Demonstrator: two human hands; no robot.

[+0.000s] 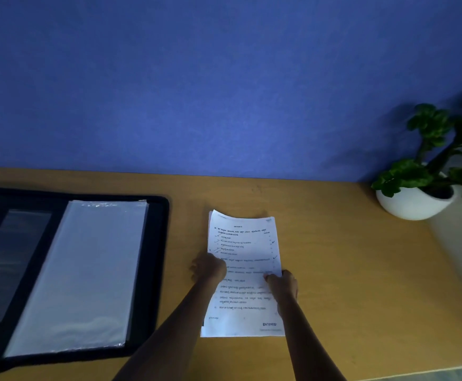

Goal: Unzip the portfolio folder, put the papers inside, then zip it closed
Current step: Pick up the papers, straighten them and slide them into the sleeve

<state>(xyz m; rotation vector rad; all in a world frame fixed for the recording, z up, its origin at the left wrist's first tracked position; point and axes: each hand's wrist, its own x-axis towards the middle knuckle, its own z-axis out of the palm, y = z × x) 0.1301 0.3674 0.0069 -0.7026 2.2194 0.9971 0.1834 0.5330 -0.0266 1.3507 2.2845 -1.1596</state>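
open black portfolio folder [153, 270]; printed papers [245, 243] beside

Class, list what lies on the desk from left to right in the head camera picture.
portfolio folder, lying open → papers → potted plant

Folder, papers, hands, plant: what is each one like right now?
Folder: open, lying flat on the table.
Papers: stacked beside the folder, far edge curling up.
Left hand: grips the papers' left edge.
Right hand: grips the papers' right edge.
Plant: upright in its pot.
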